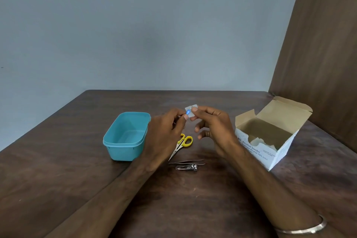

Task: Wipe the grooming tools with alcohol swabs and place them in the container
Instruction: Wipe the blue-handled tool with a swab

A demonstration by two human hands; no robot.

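Counter: dark brown wood grain, set against a grey-blue wall, with a brown panel at the right.

Swab box: white carton printed "Alcohol Swabs", lid flap open and upright, white packets visible inside. Stands well right of the container, on the counter.

Container: teal plastic tub, rectangular with rounded corners, no lid on it, nothing seen inside. Landmark for this entry.

Left hand: raised just right of the container; its grip is a thumb-and-finger pinch on the left edge of the swab packet.

Right hand: further right of the container, facing the left hand; thumb and forefinger pinch the packet's right edge, other fingers loosely curled. Ring on one finger, metal bangle on the wrist.

Scissors: small, yellow handles, blades pointing toward the viewer; flat on the counter right of the container, partly hidden by the left hand.

Tweezers: thin steel, lying right of the container's near corner.

Nail clipper: steel, just nearer than the tweezers.

Swab packet: small white square with a blue mark, held above the counter between both hands.
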